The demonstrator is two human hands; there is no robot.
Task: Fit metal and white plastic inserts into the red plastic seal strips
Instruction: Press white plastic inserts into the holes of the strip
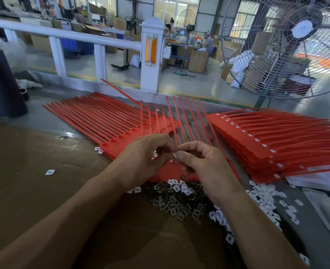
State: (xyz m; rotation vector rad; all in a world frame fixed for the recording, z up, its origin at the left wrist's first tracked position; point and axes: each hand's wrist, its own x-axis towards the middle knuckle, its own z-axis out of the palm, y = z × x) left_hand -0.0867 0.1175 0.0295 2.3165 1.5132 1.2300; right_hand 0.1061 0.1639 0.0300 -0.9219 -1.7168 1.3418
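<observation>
Item 1, lower centre of frame: loose metal inserts (176, 205), dark, heaped on the counter (34, 152). White plastic inserts (265, 197) lie scattered to the lower right, some mixed into the metal heap, with a stray one (50, 172) at left.

Item 2, centre: left hand (142, 158) and right hand (201, 162), fingertips meeting. Both are curled nearly closed, pinching between them a small white piece (176, 153), probably a white insert. Whether a metal insert is also held cannot be told.

Item 3, directly beneath and behind the hands: working sheet of red seal strips (160, 123), head end toward the person, tails fanning to upper centre. Its open sockets run in a row at centre left.

Item 4, right of frame: stack of red strips (257, 144) already showing white in their sockets.

Item 5, background: white railing (102, 43), large fan (296, 45).

Handling note, as judgement: square the insert between the fingertips before lowering it. Line it up with the nearest empty socket and press flat and evenly, since a tilted insert would likely jam or pop out.
</observation>
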